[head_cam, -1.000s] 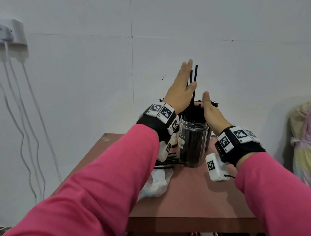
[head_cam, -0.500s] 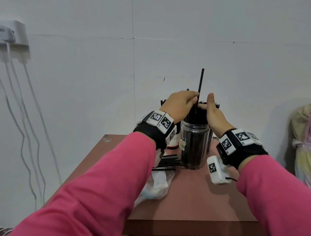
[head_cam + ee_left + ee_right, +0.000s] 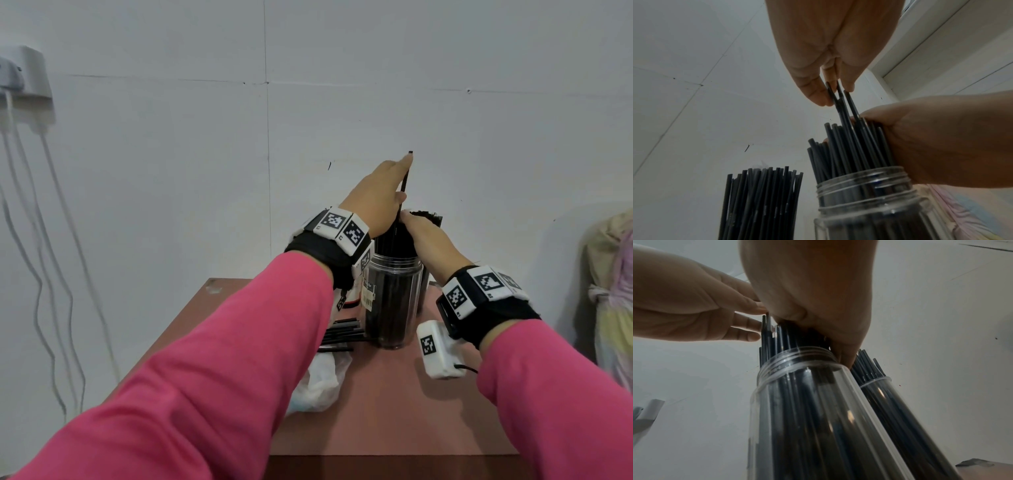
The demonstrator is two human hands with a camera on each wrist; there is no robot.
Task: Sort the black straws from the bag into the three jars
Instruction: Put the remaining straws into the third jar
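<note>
**Straws held over the near jar**

A few black straws point(image 3: 840, 104) stand taller than the rest in the near clear jar point(image 3: 392, 301), lower ends down among the packed straws in its mouth. The left hand point(image 3: 375, 198) pinches them near their tops between thumb and fingers; in the head view one straw tip shows just above the outstretched fingertip. The right hand point(image 3: 430, 240) curls round the bundle of straws point(image 3: 849, 154) sticking out above the jar's threaded neck, its grip closed on them, fingers reaching down to the rim in the right wrist view.

A second jar point(image 3: 888, 402) of straws stands just behind and to the right of the near one, touching or nearly so. On the left, another upright cluster of straws point(image 3: 760, 203) stands beside the near jar; its container is hidden in that view. Behind the left wrist a white container with a red band point(image 3: 356, 291) is partly visible, mostly blocked by the wristband.

On the brown tabletop point(image 3: 376, 411), loose straws point(image 3: 342, 335) lie flat left of the near jar, their ends going under the left forearm. A crumpled clear plastic bag point(image 3: 322, 380) lies nearer the person, half covered by the pink sleeve point(image 3: 205, 377). White cables point(image 3: 37, 274) hang down the wall at far left; pale fabric point(image 3: 613, 291) is cut off at the right edge.
</note>
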